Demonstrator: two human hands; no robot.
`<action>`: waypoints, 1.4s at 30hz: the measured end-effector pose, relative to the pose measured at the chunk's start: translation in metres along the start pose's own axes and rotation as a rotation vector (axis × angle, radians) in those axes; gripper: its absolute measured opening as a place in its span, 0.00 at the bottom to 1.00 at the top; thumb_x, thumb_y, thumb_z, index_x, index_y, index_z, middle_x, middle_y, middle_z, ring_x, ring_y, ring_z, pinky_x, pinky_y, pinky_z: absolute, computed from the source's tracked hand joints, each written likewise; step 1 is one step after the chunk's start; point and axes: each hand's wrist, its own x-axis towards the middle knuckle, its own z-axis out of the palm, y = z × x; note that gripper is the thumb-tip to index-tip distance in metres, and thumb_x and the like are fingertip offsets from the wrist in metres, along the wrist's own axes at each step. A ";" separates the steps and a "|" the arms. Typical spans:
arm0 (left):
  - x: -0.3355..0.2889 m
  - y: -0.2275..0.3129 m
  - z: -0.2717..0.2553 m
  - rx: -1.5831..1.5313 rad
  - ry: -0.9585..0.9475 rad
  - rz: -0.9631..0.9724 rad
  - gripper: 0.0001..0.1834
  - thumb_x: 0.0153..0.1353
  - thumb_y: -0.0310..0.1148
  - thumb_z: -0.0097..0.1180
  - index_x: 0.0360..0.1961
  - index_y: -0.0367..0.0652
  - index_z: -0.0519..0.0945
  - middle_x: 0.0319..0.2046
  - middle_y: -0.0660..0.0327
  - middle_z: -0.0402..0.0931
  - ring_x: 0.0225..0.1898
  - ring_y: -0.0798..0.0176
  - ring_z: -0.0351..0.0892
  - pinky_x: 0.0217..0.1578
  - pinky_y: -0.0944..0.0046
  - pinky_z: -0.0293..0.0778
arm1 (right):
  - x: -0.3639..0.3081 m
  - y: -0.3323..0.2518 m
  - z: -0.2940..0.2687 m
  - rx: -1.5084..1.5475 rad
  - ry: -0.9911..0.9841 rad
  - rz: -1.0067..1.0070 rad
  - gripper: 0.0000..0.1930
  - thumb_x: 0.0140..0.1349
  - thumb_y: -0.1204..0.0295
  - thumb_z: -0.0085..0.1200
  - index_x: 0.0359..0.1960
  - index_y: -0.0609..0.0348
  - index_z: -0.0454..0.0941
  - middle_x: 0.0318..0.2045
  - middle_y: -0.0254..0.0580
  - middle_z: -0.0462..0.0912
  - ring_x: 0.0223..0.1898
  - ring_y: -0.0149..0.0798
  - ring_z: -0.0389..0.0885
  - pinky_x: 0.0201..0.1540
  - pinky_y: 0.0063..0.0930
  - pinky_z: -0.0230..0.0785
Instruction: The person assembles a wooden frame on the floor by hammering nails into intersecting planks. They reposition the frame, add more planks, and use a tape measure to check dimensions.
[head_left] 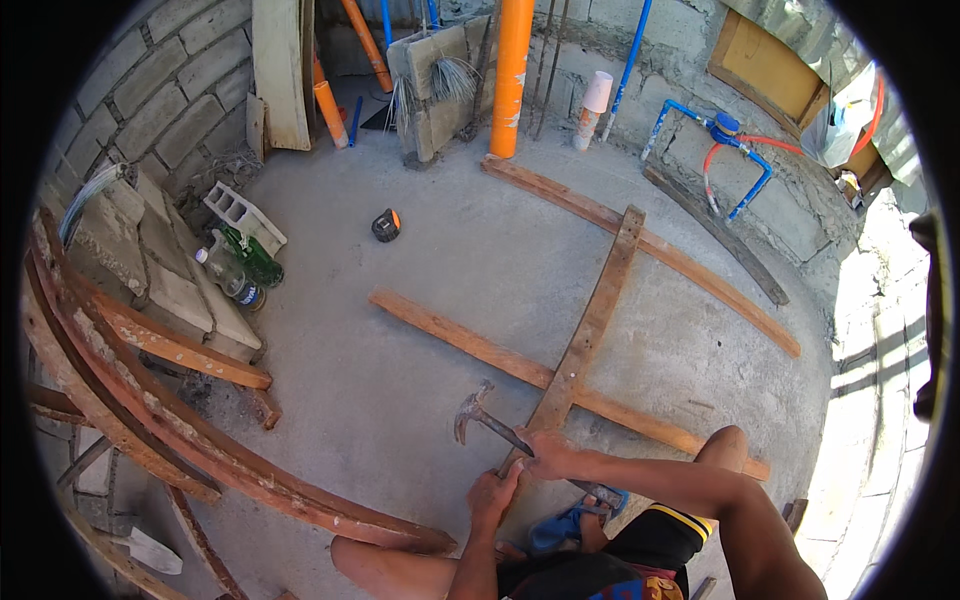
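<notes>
A claw hammer [478, 410] is gripped in my right hand [552, 456], its metal head out to the left and its handle passing back under the hand. Close beside it, my left hand [494, 496] is closed at the near end of a long wooden board [590, 325]; whatever its fingers hold is too small or hidden to make out. That board lies across two wooden strips, a nearer one [465, 345] and a farther one [690, 275]. Both strips rest on the concrete floor [330, 350]. My knees are bent on either side of the board's near end.
A black and orange tape measure [386, 225] sits on the floor. At the left are curved timbers [250, 480], bottles [232, 280], a hollow block [245, 215] and a trowel [150, 550]. Orange pipe [511, 80] and blue piping [750, 150] stand along the block wall.
</notes>
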 end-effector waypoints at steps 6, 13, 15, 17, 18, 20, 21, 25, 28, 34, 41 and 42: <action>-0.002 0.005 -0.006 -0.045 -0.029 -0.017 0.51 0.53 0.78 0.46 0.44 0.33 0.84 0.45 0.38 0.82 0.53 0.40 0.80 0.55 0.47 0.72 | 0.022 0.022 -0.026 -0.062 -0.477 0.367 0.25 0.51 0.71 0.62 0.53 0.61 0.77 0.38 0.62 0.84 0.44 0.57 0.84 0.46 0.47 0.79; 0.003 0.000 0.001 -0.003 0.030 0.029 0.51 0.53 0.78 0.46 0.46 0.33 0.84 0.46 0.38 0.81 0.53 0.39 0.79 0.56 0.47 0.72 | -0.025 0.023 -0.006 0.017 -0.057 0.092 0.30 0.48 0.72 0.57 0.57 0.63 0.75 0.34 0.64 0.83 0.40 0.60 0.85 0.43 0.45 0.79; 0.005 -0.002 0.004 0.005 0.026 0.040 0.51 0.53 0.78 0.45 0.47 0.33 0.84 0.46 0.37 0.81 0.53 0.38 0.79 0.55 0.46 0.72 | -0.024 0.029 -0.009 0.185 -0.160 0.125 0.31 0.48 0.72 0.57 0.59 0.64 0.73 0.34 0.64 0.83 0.39 0.59 0.85 0.42 0.45 0.79; 0.006 -0.003 0.006 0.013 0.015 0.019 0.51 0.53 0.78 0.45 0.46 0.33 0.84 0.45 0.37 0.81 0.53 0.38 0.79 0.55 0.46 0.72 | -0.010 0.033 -0.017 0.401 -0.394 0.305 0.33 0.48 0.72 0.58 0.60 0.64 0.72 0.34 0.64 0.83 0.36 0.58 0.85 0.39 0.44 0.79; 0.006 -0.002 0.007 0.033 0.025 -0.005 0.51 0.53 0.78 0.45 0.45 0.33 0.85 0.45 0.37 0.81 0.53 0.37 0.79 0.55 0.46 0.72 | -0.003 0.033 -0.020 0.281 -0.326 0.316 0.33 0.48 0.72 0.59 0.61 0.63 0.72 0.33 0.62 0.83 0.32 0.55 0.85 0.35 0.43 0.78; 0.004 -0.002 0.006 0.020 0.038 0.013 0.51 0.53 0.78 0.45 0.44 0.33 0.85 0.45 0.38 0.82 0.52 0.37 0.80 0.54 0.46 0.72 | 0.001 0.030 -0.023 0.043 -0.130 0.280 0.33 0.48 0.71 0.60 0.61 0.62 0.71 0.31 0.58 0.84 0.24 0.49 0.84 0.26 0.40 0.77; 0.004 -0.002 0.005 0.024 0.044 0.012 0.50 0.53 0.78 0.45 0.44 0.34 0.85 0.44 0.38 0.82 0.52 0.37 0.80 0.54 0.46 0.72 | -0.002 0.028 -0.024 0.029 -0.059 0.192 0.33 0.50 0.72 0.60 0.62 0.61 0.71 0.30 0.57 0.84 0.23 0.47 0.84 0.25 0.38 0.77; 0.002 -0.004 0.001 -0.037 -0.018 0.001 0.52 0.52 0.80 0.45 0.46 0.34 0.84 0.45 0.40 0.82 0.53 0.38 0.79 0.56 0.46 0.72 | -0.082 0.023 -0.032 0.644 -0.137 0.353 0.31 0.58 0.74 0.61 0.65 0.62 0.67 0.31 0.51 0.84 0.25 0.38 0.85 0.26 0.31 0.76; 0.003 -0.006 0.000 -0.042 -0.008 -0.004 0.52 0.52 0.80 0.45 0.45 0.33 0.85 0.44 0.40 0.83 0.52 0.39 0.80 0.55 0.47 0.73 | -0.135 0.019 -0.047 1.119 0.036 0.191 0.29 0.64 0.69 0.60 0.64 0.64 0.64 0.30 0.48 0.82 0.25 0.36 0.82 0.26 0.28 0.74; 0.004 -0.004 0.000 -0.007 -0.007 -0.030 0.51 0.52 0.80 0.46 0.43 0.35 0.86 0.43 0.41 0.83 0.51 0.40 0.81 0.54 0.47 0.74 | -0.152 0.001 -0.074 0.993 0.617 0.193 0.29 0.68 0.48 0.55 0.53 0.65 0.69 0.21 0.34 0.72 0.17 0.25 0.69 0.19 0.19 0.59; -0.001 0.003 -0.005 -0.037 0.015 0.003 0.49 0.52 0.78 0.49 0.39 0.33 0.86 0.39 0.40 0.83 0.48 0.38 0.82 0.52 0.46 0.75 | -0.173 -0.007 -0.076 0.506 1.253 -0.045 0.31 0.69 0.41 0.46 0.36 0.64 0.69 0.13 0.32 0.70 0.12 0.22 0.64 0.15 0.17 0.53; -0.002 0.003 -0.005 -0.019 0.044 0.012 0.49 0.52 0.77 0.49 0.38 0.33 0.86 0.38 0.39 0.84 0.47 0.38 0.82 0.51 0.46 0.75 | -0.173 -0.003 -0.073 0.487 1.174 -0.076 0.31 0.69 0.41 0.46 0.35 0.64 0.69 0.13 0.34 0.71 0.12 0.25 0.66 0.15 0.20 0.55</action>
